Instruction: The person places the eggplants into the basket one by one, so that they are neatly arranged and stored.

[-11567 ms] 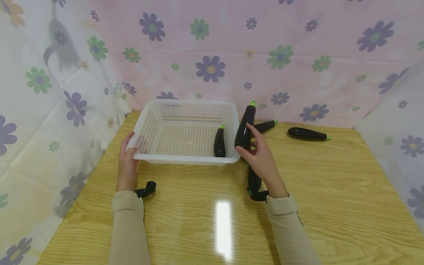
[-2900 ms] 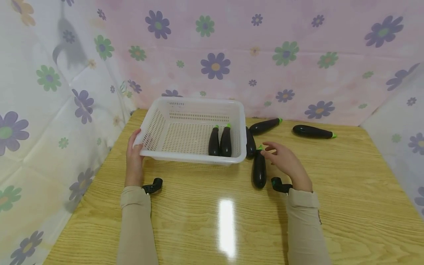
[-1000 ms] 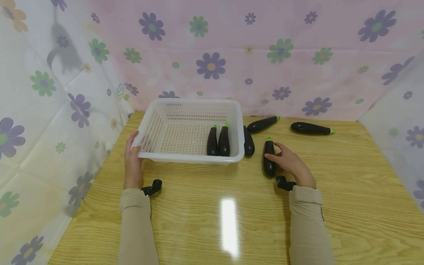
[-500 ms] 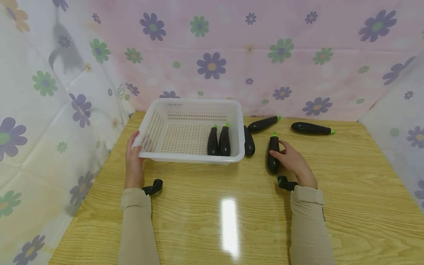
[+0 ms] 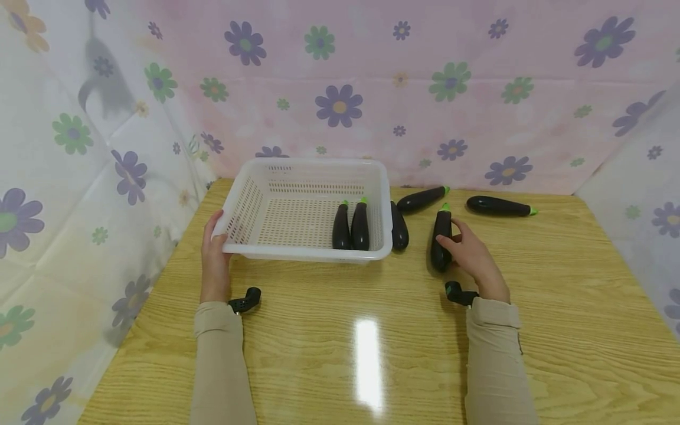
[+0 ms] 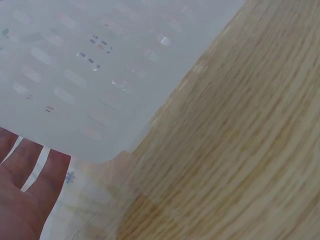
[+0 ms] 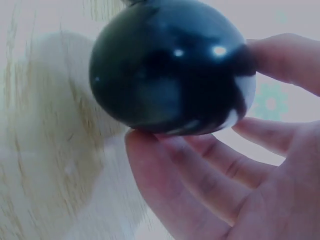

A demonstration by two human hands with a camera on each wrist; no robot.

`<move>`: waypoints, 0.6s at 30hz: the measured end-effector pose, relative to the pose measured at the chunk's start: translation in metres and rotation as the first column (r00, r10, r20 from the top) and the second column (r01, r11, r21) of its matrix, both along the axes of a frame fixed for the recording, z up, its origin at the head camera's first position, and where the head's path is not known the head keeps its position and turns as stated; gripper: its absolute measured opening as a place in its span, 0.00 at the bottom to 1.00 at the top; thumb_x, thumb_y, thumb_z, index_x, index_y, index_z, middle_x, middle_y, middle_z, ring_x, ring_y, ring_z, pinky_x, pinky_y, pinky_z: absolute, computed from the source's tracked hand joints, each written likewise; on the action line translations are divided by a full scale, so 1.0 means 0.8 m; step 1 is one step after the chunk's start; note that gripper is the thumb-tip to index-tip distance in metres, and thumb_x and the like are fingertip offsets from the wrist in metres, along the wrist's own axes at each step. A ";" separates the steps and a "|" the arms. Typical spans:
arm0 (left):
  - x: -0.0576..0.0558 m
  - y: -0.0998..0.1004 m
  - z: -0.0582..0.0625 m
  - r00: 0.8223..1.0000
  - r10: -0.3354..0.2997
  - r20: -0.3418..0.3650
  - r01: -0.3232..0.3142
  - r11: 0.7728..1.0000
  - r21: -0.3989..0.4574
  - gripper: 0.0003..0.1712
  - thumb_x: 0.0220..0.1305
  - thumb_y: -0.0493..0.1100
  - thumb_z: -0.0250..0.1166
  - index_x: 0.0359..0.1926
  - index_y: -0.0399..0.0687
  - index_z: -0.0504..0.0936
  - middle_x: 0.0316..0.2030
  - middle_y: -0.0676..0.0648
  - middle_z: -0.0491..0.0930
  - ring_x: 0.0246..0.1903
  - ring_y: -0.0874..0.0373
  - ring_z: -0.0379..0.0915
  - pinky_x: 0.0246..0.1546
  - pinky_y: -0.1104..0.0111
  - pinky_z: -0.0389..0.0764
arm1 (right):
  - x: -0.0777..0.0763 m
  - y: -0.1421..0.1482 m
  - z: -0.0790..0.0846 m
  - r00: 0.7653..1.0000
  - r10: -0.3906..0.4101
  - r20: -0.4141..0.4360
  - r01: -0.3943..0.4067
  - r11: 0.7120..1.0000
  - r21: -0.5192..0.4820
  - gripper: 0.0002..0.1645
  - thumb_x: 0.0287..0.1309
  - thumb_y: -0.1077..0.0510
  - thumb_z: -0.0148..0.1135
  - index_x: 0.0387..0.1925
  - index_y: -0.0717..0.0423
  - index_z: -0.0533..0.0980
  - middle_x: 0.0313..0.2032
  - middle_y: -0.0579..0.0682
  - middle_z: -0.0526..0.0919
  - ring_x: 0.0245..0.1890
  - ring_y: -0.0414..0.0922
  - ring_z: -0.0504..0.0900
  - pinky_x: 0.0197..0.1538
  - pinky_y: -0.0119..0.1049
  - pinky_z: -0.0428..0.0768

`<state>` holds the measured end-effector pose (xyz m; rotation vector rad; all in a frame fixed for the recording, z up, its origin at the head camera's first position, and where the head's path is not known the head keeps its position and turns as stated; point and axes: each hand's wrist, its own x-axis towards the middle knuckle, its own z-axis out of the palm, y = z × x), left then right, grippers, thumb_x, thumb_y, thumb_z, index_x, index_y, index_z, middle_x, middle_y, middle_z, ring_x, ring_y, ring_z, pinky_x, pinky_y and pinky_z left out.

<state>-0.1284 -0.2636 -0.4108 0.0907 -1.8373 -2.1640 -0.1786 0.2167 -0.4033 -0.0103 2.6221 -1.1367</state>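
My left hand [image 5: 215, 262] grips the left rim of a white perforated plastic basket [image 5: 303, 254], thumb over the edge. Some of its fingers show against the basket's outer wall [image 6: 95, 85] in the left wrist view. Two dark eggplants with green stems, a left one [image 5: 341, 230] and a right one [image 5: 360, 230], lie side by side in the basket's right part. To the right of the basket, my right hand [image 5: 475, 257] holds another eggplant [image 5: 440, 257] between thumb and fingers, stem pointing away. Its rounded end [image 7: 170, 75] fills the upper right wrist view.
One eggplant [image 5: 399, 227] lies against the basket's right side, partly hidden by it. Behind it rests another eggplant [image 5: 422, 199], and a further eggplant [image 5: 496, 206] lies farther right near the flowered curtain [image 5: 340, 59]. All are on a wooden table [image 5: 308, 342].
A second eggplant has come into the basket since the oldest frame. My right hand has since grasped another and shifted it rightward and farther back. My left hand has stayed on the basket.
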 end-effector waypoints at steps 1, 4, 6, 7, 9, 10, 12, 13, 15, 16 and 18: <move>-0.001 -0.001 -0.001 1.000 0.002 0.001 -0.002 1.000 -0.002 0.26 0.65 0.40 0.39 0.65 0.58 0.58 0.62 0.50 0.56 0.60 0.50 0.55 0.56 0.54 0.55 | 0.000 0.000 0.000 1.000 -0.002 -0.004 0.002 1.000 -0.004 0.47 0.58 0.35 0.43 0.69 0.49 0.36 0.56 0.68 0.61 0.35 0.54 0.77 0.39 0.46 0.73; -0.003 -0.004 -0.006 1.000 0.006 0.004 -0.006 1.000 -0.005 0.26 0.65 0.40 0.39 0.64 0.59 0.58 0.62 0.51 0.57 0.59 0.51 0.56 0.56 0.54 0.55 | 0.001 -0.001 0.001 1.000 -0.017 -0.015 0.016 0.998 -0.053 0.47 0.57 0.34 0.44 0.69 0.46 0.37 0.57 0.67 0.60 0.35 0.54 0.76 0.40 0.48 0.73; -0.006 -0.006 -0.009 1.000 0.009 0.004 -0.009 1.000 -0.005 0.26 0.65 0.41 0.39 0.64 0.59 0.59 0.62 0.51 0.57 0.59 0.52 0.56 0.56 0.54 0.56 | 0.001 -0.003 0.003 0.999 -0.030 -0.038 0.026 0.995 -0.094 0.46 0.56 0.34 0.44 0.69 0.44 0.39 0.57 0.65 0.60 0.34 0.54 0.75 0.40 0.49 0.73; -0.007 -0.007 -0.011 1.000 0.011 0.004 -0.011 1.000 -0.004 0.26 0.65 0.41 0.39 0.64 0.59 0.59 0.62 0.51 0.57 0.59 0.52 0.56 0.56 0.54 0.56 | 0.001 -0.004 0.005 0.998 -0.037 -0.051 0.031 0.993 -0.112 0.46 0.56 0.34 0.45 0.69 0.43 0.39 0.57 0.64 0.61 0.35 0.54 0.74 0.39 0.50 0.73; -0.008 -0.009 -0.014 1.000 0.012 0.001 -0.012 1.000 -0.004 0.26 0.65 0.41 0.39 0.64 0.60 0.59 0.62 0.52 0.57 0.59 0.53 0.56 0.56 0.54 0.56 | 0.002 -0.006 0.008 0.995 -0.049 -0.081 0.037 0.989 -0.145 0.45 0.56 0.34 0.45 0.69 0.42 0.41 0.57 0.63 0.61 0.37 0.55 0.73 0.39 0.51 0.73; -0.009 -0.009 -0.014 1.000 0.013 -0.001 -0.013 1.000 -0.005 0.26 0.65 0.41 0.39 0.64 0.60 0.59 0.62 0.52 0.57 0.59 0.53 0.56 0.56 0.54 0.56 | 0.002 -0.007 0.010 0.994 -0.052 -0.095 0.037 0.987 -0.153 0.45 0.56 0.35 0.46 0.69 0.42 0.41 0.56 0.63 0.62 0.39 0.56 0.72 0.39 0.51 0.73; -0.008 -0.008 -0.013 1.000 0.012 -0.003 -0.012 1.000 -0.006 0.26 0.65 0.41 0.39 0.64 0.60 0.59 0.62 0.52 0.58 0.59 0.53 0.56 0.56 0.54 0.56 | 0.004 -0.008 0.014 0.992 -0.053 -0.116 0.033 0.986 -0.161 0.44 0.57 0.35 0.46 0.69 0.42 0.41 0.56 0.63 0.62 0.42 0.57 0.71 0.39 0.51 0.73; -0.007 -0.007 -0.011 1.000 0.011 -0.003 -0.011 1.000 -0.010 0.26 0.65 0.41 0.39 0.64 0.59 0.59 0.62 0.51 0.57 0.59 0.53 0.56 0.56 0.54 0.55 | 0.004 -0.009 0.015 0.991 -0.053 -0.119 0.033 0.986 -0.166 0.44 0.57 0.36 0.46 0.69 0.42 0.41 0.56 0.63 0.62 0.44 0.57 0.70 0.39 0.51 0.73; -0.005 -0.004 -0.007 1.000 0.009 -0.005 -0.009 1.000 -0.019 0.26 0.65 0.41 0.39 0.64 0.58 0.58 0.62 0.51 0.57 0.59 0.52 0.56 0.56 0.54 0.55 | 0.005 -0.009 0.017 0.991 -0.051 -0.123 0.029 0.984 -0.177 0.44 0.57 0.36 0.46 0.69 0.42 0.41 0.56 0.63 0.62 0.47 0.58 0.69 0.39 0.52 0.73; -0.003 -0.003 -0.004 1.000 0.008 -0.005 -0.008 1.000 -0.022 0.26 0.65 0.41 0.39 0.64 0.58 0.58 0.62 0.50 0.57 0.60 0.51 0.56 0.56 0.54 0.55 | 0.005 -0.009 0.017 0.991 -0.051 -0.123 0.028 0.984 -0.177 0.44 0.57 0.36 0.46 0.69 0.42 0.41 0.56 0.64 0.62 0.47 0.58 0.69 0.39 0.52 0.73; -0.001 0.000 0.000 1.000 0.006 -0.005 -0.007 1.000 -0.029 0.26 0.65 0.41 0.39 0.65 0.57 0.57 0.62 0.50 0.57 0.60 0.50 0.55 0.56 0.53 0.55 | 0.005 -0.009 0.017 0.991 -0.050 -0.123 0.028 0.983 -0.179 0.44 0.57 0.36 0.46 0.69 0.42 0.41 0.56 0.64 0.62 0.48 0.58 0.69 0.39 0.52 0.73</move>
